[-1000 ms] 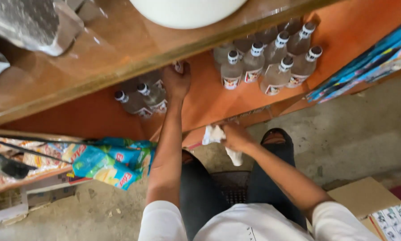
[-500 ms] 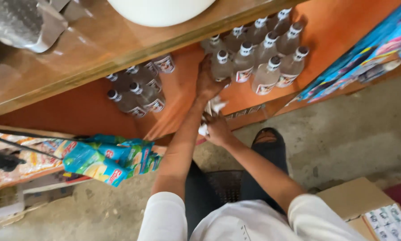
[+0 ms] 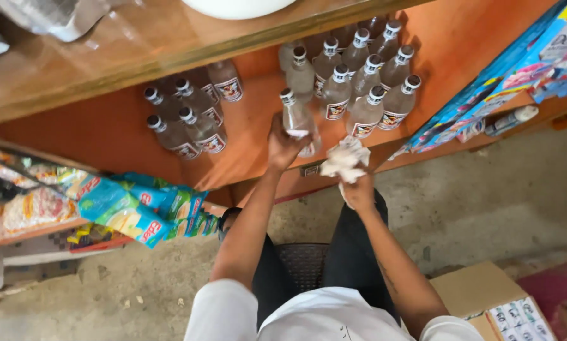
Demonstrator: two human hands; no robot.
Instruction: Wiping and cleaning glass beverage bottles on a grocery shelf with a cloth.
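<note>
— What has the left hand (image 3: pixel 282 146) got?

— A clear glass bottle (image 3: pixel 297 123), narrow-necked, with a dark-and-white cap and a pale label. The fingers are wrapped snugly round its lower body, and it stands tilted on the orange shelf (image 3: pixel 252 136), just in front of the big cluster of bottles (image 3: pixel 359 79).

— And the right hand (image 3: pixel 359 192)?

— Its fingers are closed on a crumpled white cloth (image 3: pixel 344 159), soft and bunched, held just right of that bottle, near it but whether touching I cannot tell.

— What else sits round the bottle?

— Left of it, a smaller group of bottles (image 3: pixel 185 113) of the same shape. Further left and lower, glossy blue and yellow snack packets (image 3: pixel 138 211) hang. Above, a worn wooden surface (image 3: pixel 138 50) with a smooth white round bowl (image 3: pixel 236 6) on it. Below the bottle, rough concrete floor (image 3: pixel 485 196) and a cardboard box (image 3: pixel 485 303).
</note>
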